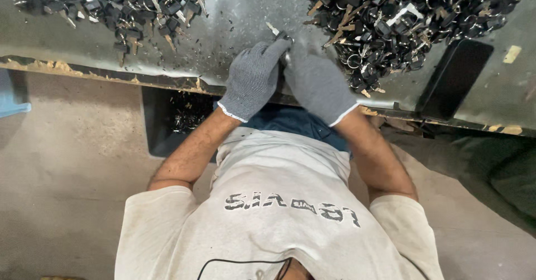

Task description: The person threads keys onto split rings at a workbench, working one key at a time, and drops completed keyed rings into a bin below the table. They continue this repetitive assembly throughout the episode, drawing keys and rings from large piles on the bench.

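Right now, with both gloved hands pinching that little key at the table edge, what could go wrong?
The small key held between the left hand and right hand sits near the table edge, so a slip could drop it into the dark bin below. The pile of keys and rings lies right against the right glove and might be knocked off. Pointed blades could snag the knit gloves.

Both gloved hands are meeting at upper centre of the frame, the left hand (254, 79) and right hand (318, 82) pinching a key (277, 33) together, beside a key pile (402, 17) lying upper right
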Tool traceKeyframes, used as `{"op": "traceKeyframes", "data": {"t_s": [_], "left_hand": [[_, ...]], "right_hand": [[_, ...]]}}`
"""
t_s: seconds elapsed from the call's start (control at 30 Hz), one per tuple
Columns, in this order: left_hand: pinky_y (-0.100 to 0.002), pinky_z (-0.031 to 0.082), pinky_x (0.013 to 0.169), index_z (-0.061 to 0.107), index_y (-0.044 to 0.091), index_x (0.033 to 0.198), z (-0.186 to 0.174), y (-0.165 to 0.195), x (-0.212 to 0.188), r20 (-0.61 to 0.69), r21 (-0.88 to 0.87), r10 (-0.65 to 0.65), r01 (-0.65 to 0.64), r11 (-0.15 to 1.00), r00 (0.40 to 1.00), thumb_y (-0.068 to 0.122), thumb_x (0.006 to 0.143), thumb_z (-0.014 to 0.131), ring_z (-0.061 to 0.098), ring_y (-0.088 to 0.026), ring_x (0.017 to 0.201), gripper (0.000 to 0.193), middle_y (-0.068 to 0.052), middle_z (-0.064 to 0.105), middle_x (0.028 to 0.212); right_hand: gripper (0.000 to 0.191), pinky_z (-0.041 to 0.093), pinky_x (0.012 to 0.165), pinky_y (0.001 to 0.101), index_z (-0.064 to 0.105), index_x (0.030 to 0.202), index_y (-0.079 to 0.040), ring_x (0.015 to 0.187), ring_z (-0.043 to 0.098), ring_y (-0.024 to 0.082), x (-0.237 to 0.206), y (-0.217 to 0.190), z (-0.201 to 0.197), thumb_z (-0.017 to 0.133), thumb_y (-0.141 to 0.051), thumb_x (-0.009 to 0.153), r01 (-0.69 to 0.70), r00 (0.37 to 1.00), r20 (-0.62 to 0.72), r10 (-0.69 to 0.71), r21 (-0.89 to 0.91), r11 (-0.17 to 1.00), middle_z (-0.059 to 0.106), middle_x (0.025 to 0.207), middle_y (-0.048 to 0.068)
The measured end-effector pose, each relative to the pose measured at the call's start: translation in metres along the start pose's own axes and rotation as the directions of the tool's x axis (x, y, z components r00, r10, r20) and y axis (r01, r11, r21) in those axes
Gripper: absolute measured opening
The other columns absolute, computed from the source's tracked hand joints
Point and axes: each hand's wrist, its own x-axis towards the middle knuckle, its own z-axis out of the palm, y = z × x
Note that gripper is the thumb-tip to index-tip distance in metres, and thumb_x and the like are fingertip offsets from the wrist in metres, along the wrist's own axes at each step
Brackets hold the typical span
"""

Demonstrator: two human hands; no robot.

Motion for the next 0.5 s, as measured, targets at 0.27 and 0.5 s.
{"op": "traceKeyframes", "data": {"t_s": [0.27, 0.5], "left_hand": [[-0.045, 0.05, 0.07, 0.063, 0.01, 0.104, 0.001, 0.007, -0.008, -0.018, 0.203, -0.031, 0.034, 0.979, 0.999, 0.014, 0.093, 0.072, 0.065, -0.031, 0.079, 0.014, -0.01, 0.062, 0.09], [-0.046, 0.049, 0.068, 0.06, 0.01, 0.09, 0.011, 0.002, -0.013, 0.006, 0.184, -0.007, 0.006, 0.983, 1.0, 0.014, 0.085, 0.072, 0.062, -0.033, 0.076, 0.014, -0.012, 0.059, 0.084]], "right_hand": [[0.029, 0.051, 0.084, 0.0453, 0.06, 0.118, 0.003, 0.105, 0.068, 0.042, -0.036, -0.001, 0.019, 0.065, -0.021, 0.101, -0.2, 0.978, 0.085, 0.189, 0.16, 0.967, 0.067, 0.116, 0.028], [0.03, 0.046, 0.112, 0.0535, 0.061, 0.116, 0.004, 0.104, 0.068, 0.04, -0.034, -0.002, 0.019, 0.067, -0.02, 0.1, -0.141, 0.984, 0.11, 0.137, 0.032, 0.989, 0.068, 0.101, 0.022]]}}
